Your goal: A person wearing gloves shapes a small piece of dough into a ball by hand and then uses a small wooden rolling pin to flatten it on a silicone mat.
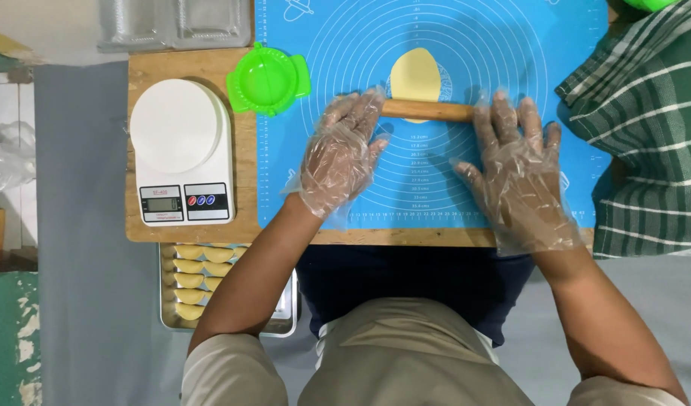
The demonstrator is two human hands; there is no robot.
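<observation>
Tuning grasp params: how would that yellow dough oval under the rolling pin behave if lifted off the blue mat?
The dough oval looks rolled thin and flat on the blue mat, so it would probably droop and stretch, not stay stiff. It is likely light for its spread and easy to tear. Pinned under the rolling pin, which the left hand and right hand press, it may cling slightly.

Your wooden surface (240, 225) carries 1 blue mat (511, 45), 1 white scale (183, 154) and 1 green press mould (268, 79) beside the mat.
</observation>
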